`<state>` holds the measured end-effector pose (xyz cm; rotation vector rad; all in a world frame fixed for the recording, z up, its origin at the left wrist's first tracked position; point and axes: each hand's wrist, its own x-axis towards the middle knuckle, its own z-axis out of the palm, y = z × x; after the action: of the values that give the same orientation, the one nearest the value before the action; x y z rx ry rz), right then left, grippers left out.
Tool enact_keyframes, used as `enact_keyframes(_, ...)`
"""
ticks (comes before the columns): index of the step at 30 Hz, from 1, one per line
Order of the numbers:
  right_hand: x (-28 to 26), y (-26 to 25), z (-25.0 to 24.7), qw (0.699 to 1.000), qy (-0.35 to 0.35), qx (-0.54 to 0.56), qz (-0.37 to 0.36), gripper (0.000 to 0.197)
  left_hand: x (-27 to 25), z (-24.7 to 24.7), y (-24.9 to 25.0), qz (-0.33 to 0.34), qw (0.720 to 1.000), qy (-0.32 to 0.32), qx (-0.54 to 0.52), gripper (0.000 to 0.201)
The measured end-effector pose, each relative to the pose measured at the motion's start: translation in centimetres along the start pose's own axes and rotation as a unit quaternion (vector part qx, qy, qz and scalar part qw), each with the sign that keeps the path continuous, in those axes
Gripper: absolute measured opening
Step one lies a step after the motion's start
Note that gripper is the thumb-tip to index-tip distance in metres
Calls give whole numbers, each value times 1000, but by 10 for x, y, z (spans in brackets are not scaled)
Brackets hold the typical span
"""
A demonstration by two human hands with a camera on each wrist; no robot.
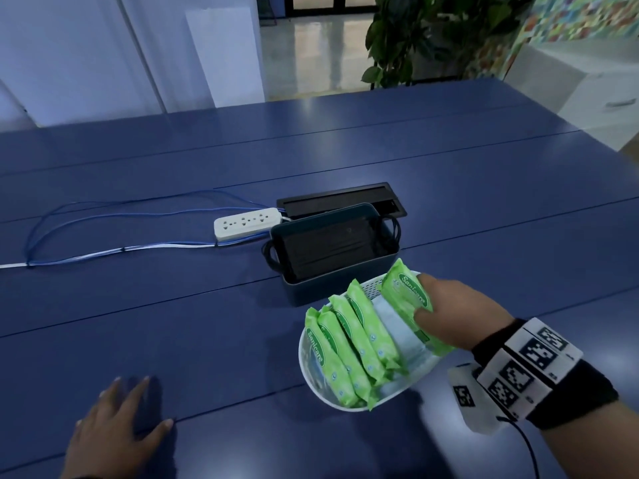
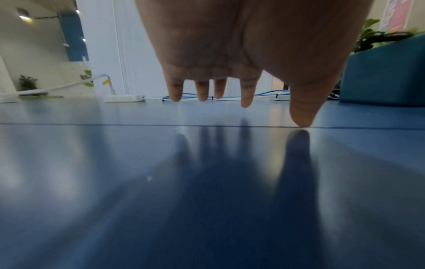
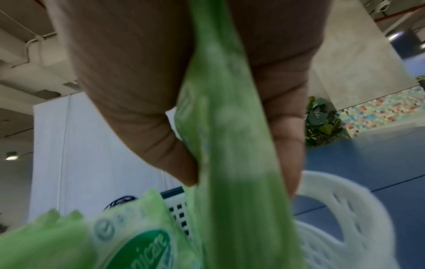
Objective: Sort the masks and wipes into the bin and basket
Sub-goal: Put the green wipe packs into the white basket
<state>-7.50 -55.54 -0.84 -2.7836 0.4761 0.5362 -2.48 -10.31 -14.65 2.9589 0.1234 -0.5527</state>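
Head view: right hand (image 1: pixel 453 311) pinches wipes pack (image 1: pixel 408 295).

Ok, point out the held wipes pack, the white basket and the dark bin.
held wipes pack (image 1: pixel 404 288): head view, printed front face.
white basket (image 1: pixel 303 354): head view, left rim.
dark bin (image 1: pixel 332 288): head view, front wall.

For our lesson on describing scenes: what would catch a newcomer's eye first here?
The bright green wipe packs standing in a row in the white basket, near the table's front. The right hand grips another pack at the basket's far end. Behind it, a dark bin holds black masks.
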Motion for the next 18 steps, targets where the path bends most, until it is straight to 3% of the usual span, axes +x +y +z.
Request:
enact_keyframes(4, 10, -5, 18, 998, -66, -18, 15, 46, -1, 8, 8, -13, 998, -34, -47, 92)
enact_keyframes(15, 0, -6, 33, 999, 19, 25, 12, 32, -8, 7, 10, -16, 997, -17, -71, 93)
enact_keyframes(18, 0, -9, 51, 1000, 13, 27, 9, 32, -10, 6, 12, -13, 997, -12, -70, 91)
